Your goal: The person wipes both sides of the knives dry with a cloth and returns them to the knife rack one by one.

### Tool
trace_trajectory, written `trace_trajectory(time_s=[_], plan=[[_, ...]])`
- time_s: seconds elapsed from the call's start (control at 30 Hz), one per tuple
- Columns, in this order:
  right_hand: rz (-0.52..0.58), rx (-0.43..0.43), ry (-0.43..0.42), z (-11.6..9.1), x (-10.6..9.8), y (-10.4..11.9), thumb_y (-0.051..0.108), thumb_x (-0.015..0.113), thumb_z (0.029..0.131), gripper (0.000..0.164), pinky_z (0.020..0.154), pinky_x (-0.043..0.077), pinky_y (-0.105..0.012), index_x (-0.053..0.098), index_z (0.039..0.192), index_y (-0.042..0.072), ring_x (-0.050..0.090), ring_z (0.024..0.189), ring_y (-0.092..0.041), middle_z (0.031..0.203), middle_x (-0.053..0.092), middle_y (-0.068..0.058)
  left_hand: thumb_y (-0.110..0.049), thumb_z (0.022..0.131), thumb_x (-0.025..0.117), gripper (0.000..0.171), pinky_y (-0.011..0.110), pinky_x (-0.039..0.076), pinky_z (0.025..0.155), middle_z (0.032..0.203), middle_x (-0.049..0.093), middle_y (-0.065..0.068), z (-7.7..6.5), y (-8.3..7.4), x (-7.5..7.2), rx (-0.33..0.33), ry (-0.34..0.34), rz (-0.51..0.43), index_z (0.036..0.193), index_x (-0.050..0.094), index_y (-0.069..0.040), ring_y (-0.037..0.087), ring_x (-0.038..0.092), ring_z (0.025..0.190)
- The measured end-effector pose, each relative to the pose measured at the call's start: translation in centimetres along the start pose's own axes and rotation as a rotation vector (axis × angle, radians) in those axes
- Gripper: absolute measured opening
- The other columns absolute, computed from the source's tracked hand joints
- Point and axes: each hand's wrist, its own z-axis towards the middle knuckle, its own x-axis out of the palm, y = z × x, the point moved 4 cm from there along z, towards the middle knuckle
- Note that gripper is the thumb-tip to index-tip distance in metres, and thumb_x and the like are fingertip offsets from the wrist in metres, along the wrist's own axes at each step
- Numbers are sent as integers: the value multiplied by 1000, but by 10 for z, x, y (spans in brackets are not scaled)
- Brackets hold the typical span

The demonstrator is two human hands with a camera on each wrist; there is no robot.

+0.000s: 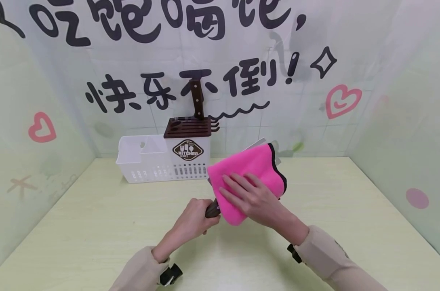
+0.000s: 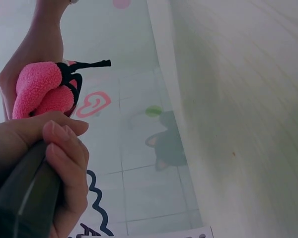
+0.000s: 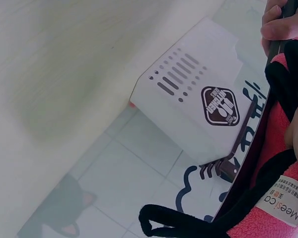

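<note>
My left hand [image 1: 194,220] grips the dark handle [image 1: 213,209] of a kitchen knife, seen close up in the left wrist view. Its broad grey blade [image 1: 260,142] peeks out past the top of a pink cloth [image 1: 247,161] folded over it; most of the blade is hidden. The cloth has black edging, and a white label [image 3: 287,201] shows in the right wrist view. With my right hand [image 1: 256,202] I hold the cloth against the blade, fingers spread over the near face and thumb on the other side. The knife is held above the table, slanting up to the right.
Against the back wall stands a white knife holder [image 1: 188,161] with a brown slotted top; a brown-handled knife [image 1: 196,99] sticks up from it. A white perforated basket [image 1: 143,161] adjoins its left side. Printed walls bound the pale wooden table [image 1: 107,226] at the back and sides.
</note>
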Motion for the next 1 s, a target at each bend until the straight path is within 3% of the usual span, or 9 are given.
trace_trajectory(time_s=[0.23,0.4,1.0], plan=[[0,-1,-1,4,1,-1,13,70,75,42,84,45,-35,60,116,12,53,108,-25,121,55,-11,-3,76,62,14,19,36,33,50,46,-2,0,0,-1,3,-7,3,67,52,-4,3,44,33],[-11,22,13,4,2,-6,15,76,69,51,84,45,-35,59,117,13,52,108,-25,122,54,-10,-2,77,62,12,19,37,33,51,48,-1,1,-1,-3,-3,-8,-5,69,54,-2,3,44,34],[50,177,106,-14,4,-32,11,78,65,63,86,44,-41,54,123,10,48,113,-30,125,51,-13,-5,77,62,9,20,37,32,52,50,0,-4,0,-4,-22,-10,-3,72,55,-1,3,44,34]])
